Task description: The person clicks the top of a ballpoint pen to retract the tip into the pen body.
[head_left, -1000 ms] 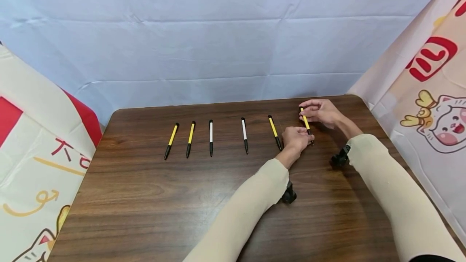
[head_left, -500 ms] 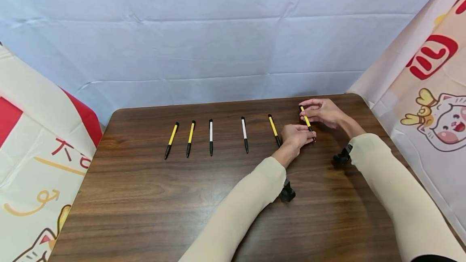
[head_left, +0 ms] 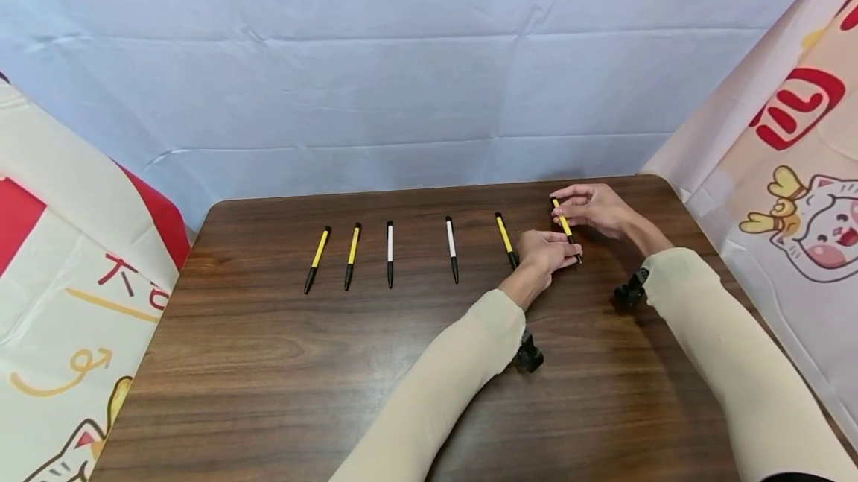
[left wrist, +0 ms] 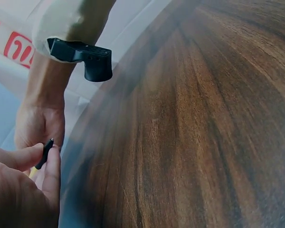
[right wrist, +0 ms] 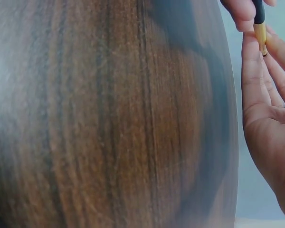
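Both hands hold one yellow pen with black ends (head_left: 561,220) at the back right of the table. The left hand (head_left: 544,251) pinches its black tip end between thumb and fingers; in the left wrist view the black tip (left wrist: 45,154) pokes out past them. My right hand (head_left: 596,208) has thumb and fingers on the pen's other end, as the right wrist view of the yellow barrel (right wrist: 260,35) also shows. Just left of the left hand lies another yellow pen (head_left: 506,235), its lower tip partly covered by that hand.
Farther left on the brown wooden table (head_left: 268,363) lie two white pens (head_left: 452,243) (head_left: 390,251) and two yellow pens (head_left: 353,251) (head_left: 318,255), spaced in a row. A pale cloth (head_left: 402,94) hangs behind the table's back edge. Printed cloths flank both sides.
Since one second ago the left hand has shifted slightly along the pen's tip end, and the tip has moved a little right. Over the last half second almost nothing differs.
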{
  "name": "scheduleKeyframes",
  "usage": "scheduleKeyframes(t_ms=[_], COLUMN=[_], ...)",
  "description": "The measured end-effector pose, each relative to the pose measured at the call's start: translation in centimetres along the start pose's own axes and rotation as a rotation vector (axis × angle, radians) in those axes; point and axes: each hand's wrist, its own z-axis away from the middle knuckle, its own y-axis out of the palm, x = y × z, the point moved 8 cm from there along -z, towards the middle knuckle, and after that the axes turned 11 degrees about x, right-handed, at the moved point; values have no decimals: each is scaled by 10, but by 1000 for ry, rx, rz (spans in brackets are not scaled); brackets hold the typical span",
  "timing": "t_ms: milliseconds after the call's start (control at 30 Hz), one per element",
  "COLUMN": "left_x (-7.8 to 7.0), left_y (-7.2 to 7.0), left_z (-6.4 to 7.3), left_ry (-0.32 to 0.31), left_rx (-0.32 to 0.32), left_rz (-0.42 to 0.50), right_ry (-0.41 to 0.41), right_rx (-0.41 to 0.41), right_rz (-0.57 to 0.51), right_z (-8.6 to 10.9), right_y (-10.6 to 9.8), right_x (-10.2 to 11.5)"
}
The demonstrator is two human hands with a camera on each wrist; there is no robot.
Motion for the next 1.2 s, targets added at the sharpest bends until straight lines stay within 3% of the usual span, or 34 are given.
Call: scheduleKeyframes(t_ms=[700, 1200], left_x=[0, -2], left_y=[-2, -5], left_z=[-1, 0], left_ry=[2, 20], left_rx=[-4, 8], left_rz=[-6, -114], right_ry=[-11, -11], right_rx=[33, -26], right_rz=[16, 85], right_z=[-3, -2], right_y=[2, -2], right_x=[0, -3])
